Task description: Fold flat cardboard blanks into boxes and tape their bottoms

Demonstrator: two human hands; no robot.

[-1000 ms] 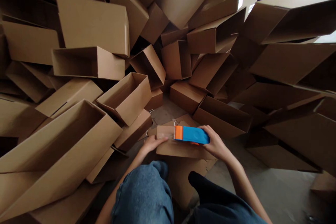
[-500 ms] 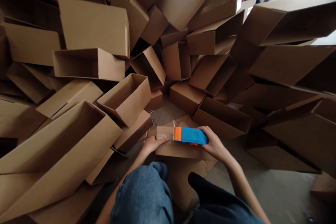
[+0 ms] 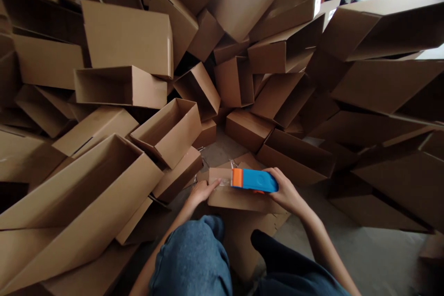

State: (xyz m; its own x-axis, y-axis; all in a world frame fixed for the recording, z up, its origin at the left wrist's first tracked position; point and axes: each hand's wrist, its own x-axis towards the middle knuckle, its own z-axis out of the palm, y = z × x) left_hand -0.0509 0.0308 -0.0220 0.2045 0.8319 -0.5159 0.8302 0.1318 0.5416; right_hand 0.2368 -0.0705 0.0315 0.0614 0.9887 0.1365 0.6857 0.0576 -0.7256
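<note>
My right hand (image 3: 286, 192) grips a blue tape dispenser (image 3: 255, 180) with an orange front end, held flat on top of a small cardboard box (image 3: 239, 196) lying on the floor in front of my knees. My left hand (image 3: 202, 189) presses its fingers against the left end of that box, where clear tape shows. My knees in blue jeans fill the bottom of the view.
Several assembled brown cardboard boxes are heaped all around, such as an open box (image 3: 169, 129) at centre left and a long one (image 3: 79, 203) at lower left. Flattened cardboard (image 3: 243, 240) lies under the small box. Bare grey floor (image 3: 367, 254) shows at lower right.
The view has shifted slightly. Both hands and the dispenser stay at almost the same place on the small box.
</note>
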